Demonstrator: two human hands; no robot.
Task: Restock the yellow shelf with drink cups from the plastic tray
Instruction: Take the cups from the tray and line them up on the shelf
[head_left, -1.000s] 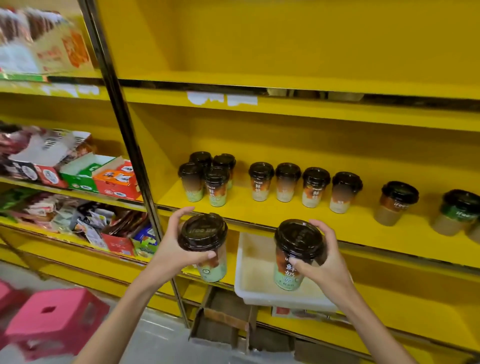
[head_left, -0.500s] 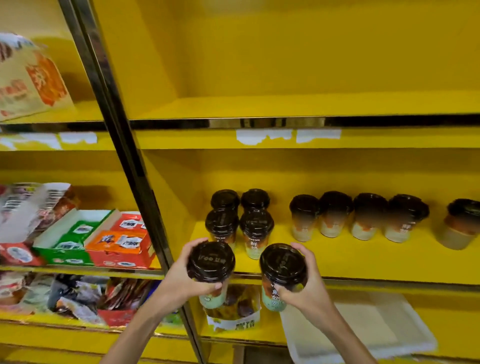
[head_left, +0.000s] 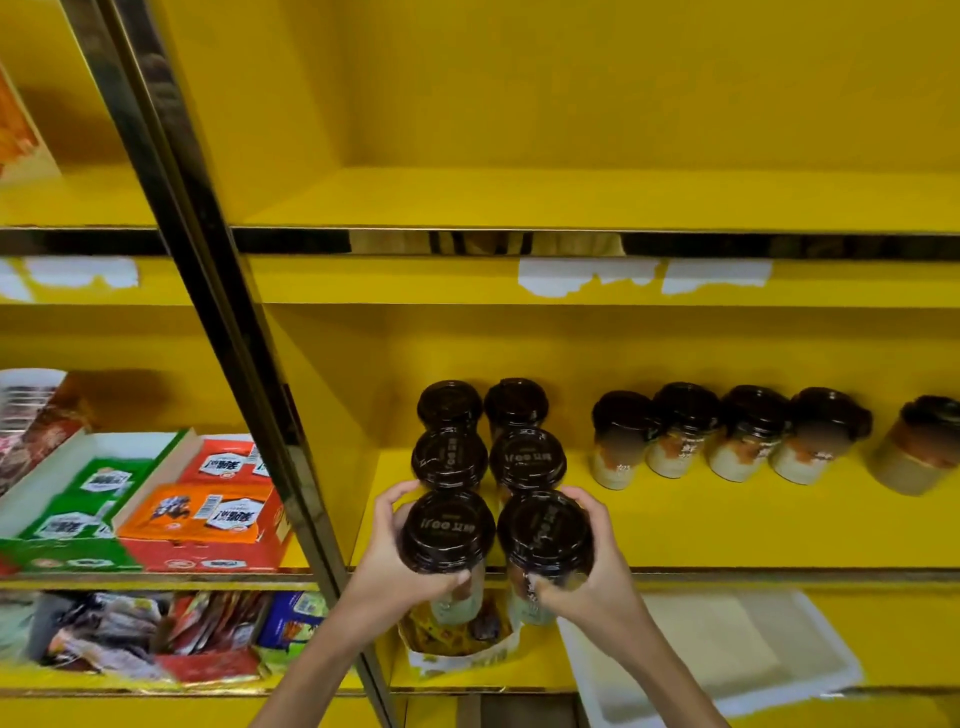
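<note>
My left hand (head_left: 390, 571) grips a drink cup with a dark lid (head_left: 448, 530). A second dark-lidded cup (head_left: 544, 538) sits in my right hand (head_left: 597, 582). Both cups are side by side at the front edge of the yellow shelf (head_left: 727, 530), just in front of two pairs of cups (head_left: 527, 460) standing at the shelf's left end. Several more cups (head_left: 737, 431) stand in a row to the right. The white plastic tray (head_left: 831, 670) lies on the shelf below, to the right, with nothing visible in it.
A mirrored metal post (head_left: 218, 332) divides the shelving left of my hands. Snack boxes (head_left: 197, 514) and packets (head_left: 130, 634) fill the left bays. A small box of snacks (head_left: 457, 644) sits under the cups. The upper yellow shelf (head_left: 571, 197) holds nothing in view.
Both hands have carried their cups forward and up to the shelf's front edge, closer together, behind the standing cups. The camera has moved nearer.
</note>
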